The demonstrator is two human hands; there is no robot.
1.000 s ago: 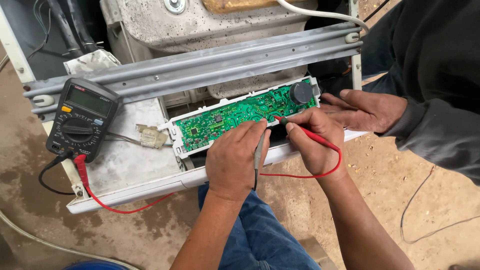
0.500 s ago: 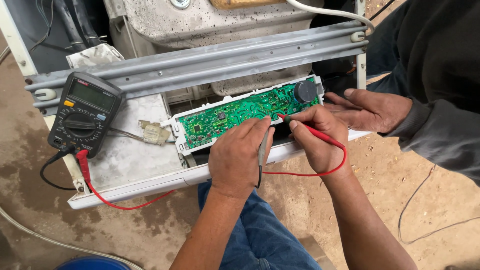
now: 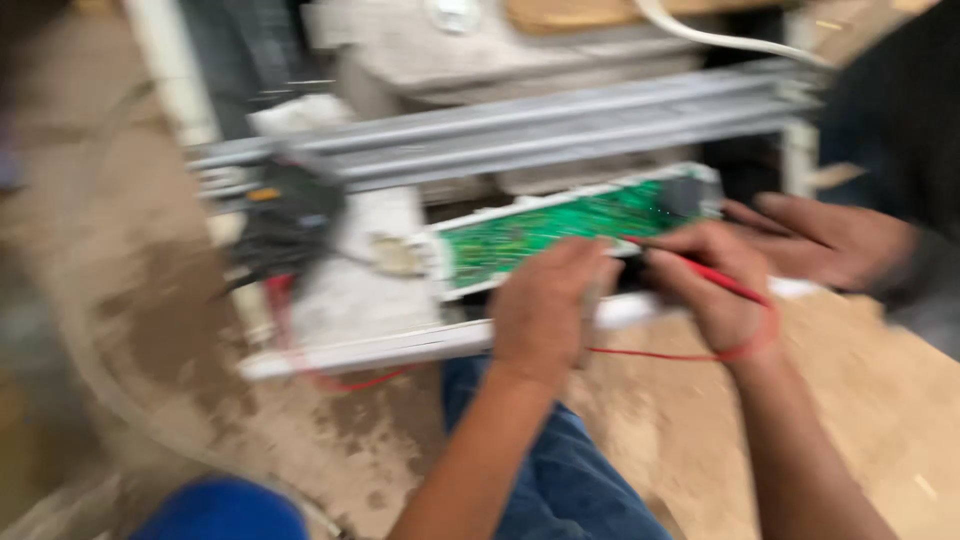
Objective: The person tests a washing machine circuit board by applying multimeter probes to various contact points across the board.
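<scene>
A large grey appliance body (image 3: 520, 40) is filling the top of the blurred view, with a pale metal rail (image 3: 520, 130) running across its front and a white panel (image 3: 350, 300) lying below it over the dusty brown floor (image 3: 120, 300). The person's blue-trousered leg (image 3: 560, 480) is reaching up under the panel from the bottom edge. Another person's hand (image 3: 830, 240) is resting at the right end of the panel, fingers stretched flat toward the board and well clear of the probes. A dark multimeter (image 3: 295, 205) is sitting on the left part of the panel, its red lead (image 3: 330, 380) looping below the panel's edge. The green circuit board (image 3: 560, 225) is lying tilted in its white frame in the middle of the panel, partly covered at its lower edge by both hands. The left hand (image 3: 545, 310) is curling over that edge, fingers bunched together; what it is pinching cannot be told through the blur. The right hand (image 3: 715, 285) is pinching a red probe (image 3: 705, 270) between closed fingers, its tip pointing at the board's lower right edge.
</scene>
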